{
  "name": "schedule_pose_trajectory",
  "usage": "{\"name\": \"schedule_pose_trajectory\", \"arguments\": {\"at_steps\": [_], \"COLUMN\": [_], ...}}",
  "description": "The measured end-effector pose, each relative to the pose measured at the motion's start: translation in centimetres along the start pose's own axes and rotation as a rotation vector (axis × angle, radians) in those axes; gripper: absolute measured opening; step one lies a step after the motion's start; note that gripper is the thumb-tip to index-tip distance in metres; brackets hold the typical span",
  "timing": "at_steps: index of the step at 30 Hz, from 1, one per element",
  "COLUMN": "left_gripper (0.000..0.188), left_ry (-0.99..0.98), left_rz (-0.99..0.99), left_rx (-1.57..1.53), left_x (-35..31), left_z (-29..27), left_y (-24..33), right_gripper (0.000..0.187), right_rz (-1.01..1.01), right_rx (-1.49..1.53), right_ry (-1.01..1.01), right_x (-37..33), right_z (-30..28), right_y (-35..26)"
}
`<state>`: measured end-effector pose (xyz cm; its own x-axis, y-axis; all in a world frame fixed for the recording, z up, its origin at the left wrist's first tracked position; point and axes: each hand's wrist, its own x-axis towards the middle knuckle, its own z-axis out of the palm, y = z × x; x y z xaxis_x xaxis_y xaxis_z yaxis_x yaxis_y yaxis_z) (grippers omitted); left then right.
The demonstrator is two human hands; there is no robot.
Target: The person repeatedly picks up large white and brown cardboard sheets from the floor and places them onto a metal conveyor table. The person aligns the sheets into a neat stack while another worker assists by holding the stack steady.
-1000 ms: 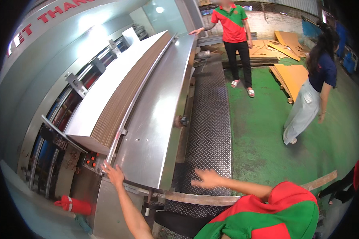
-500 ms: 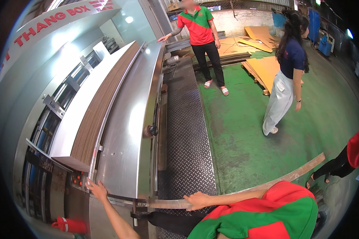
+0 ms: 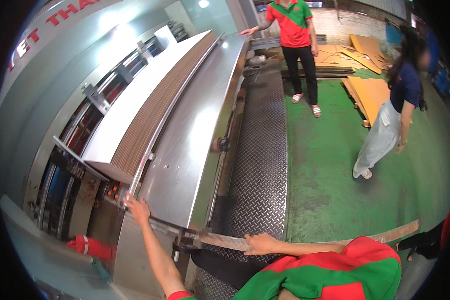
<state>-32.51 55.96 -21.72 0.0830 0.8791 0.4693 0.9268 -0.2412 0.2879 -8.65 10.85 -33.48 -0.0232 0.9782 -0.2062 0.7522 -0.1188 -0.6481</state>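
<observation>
My left hand (image 3: 138, 209) rests with its fingers spread at the near end of a long metal rail (image 3: 157, 132), by the corner of a shiny steel table (image 3: 182, 145). Behind the rail lies a thick stack of corrugated cardboard sheets (image 3: 157, 102), white on top with brown layered edges. Low in front of me, my right hand (image 3: 261, 244) is closed on a long, narrow, ribbed strip (image 3: 225, 241), which runs from below the table's corner out to the right, partly behind my arm.
A handwheel (image 3: 224, 144) sticks out from the table's side above a diamond-plate walkway (image 3: 257, 165). At the table's far end one person (image 3: 296, 30) touches it; another (image 3: 385, 130) stands on the green floor (image 3: 325, 185). Cardboard sheets (image 3: 372, 97) lie behind. A red cylinder (image 3: 92, 246) is lower left.
The view has shifted left, so the machine and people sit further right in it. My left hand stays at the rail's end, and my right hand stays on the strip.
</observation>
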Motion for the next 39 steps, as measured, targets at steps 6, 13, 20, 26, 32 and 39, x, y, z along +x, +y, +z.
{"name": "schedule_pose_trajectory", "arguments": {"at_steps": [6, 13, 20, 26, 32, 39], "left_gripper": [0.079, 0.054, 0.051, 0.072, 0.11, 0.109], "left_ry": [-0.018, -0.082, -0.063, 0.288, 0.442, 0.438], "left_rz": [0.007, -0.028, -0.027, 0.002, -0.012, 0.022], "left_rx": [0.018, 0.039, 0.135, -0.199, -0.582, -0.773], "left_x": [-1.9, -3.2, -4.6, 3.9, 13.8, 16.5], "left_z": [-0.8, -1.7, -3.8, -5.4, -2.1, 0.2], "left_y": [1.5, 2.5, 4.8, 6.1, 7.5, 8.8], "right_gripper": [0.083, 0.08, 0.079, 0.081, 0.082, 0.084], "right_rz": [-0.018, -0.003, -0.003, 0.018, 0.033, 0.058], "right_rx": [0.008, -0.001, -0.001, 0.013, 0.037, 0.032], "right_ry": [-0.018, -0.024, -0.023, -0.041, -0.091, -0.125], "right_x": [0.2, 0.3, 0.4, 0.5, 0.6, 1.6], "right_z": [-0.2, -0.1, -0.3, -0.4, -1.4, -1.0], "right_y": [0.3, 0.1, 0.2, -0.1, -0.6, -0.3]}}
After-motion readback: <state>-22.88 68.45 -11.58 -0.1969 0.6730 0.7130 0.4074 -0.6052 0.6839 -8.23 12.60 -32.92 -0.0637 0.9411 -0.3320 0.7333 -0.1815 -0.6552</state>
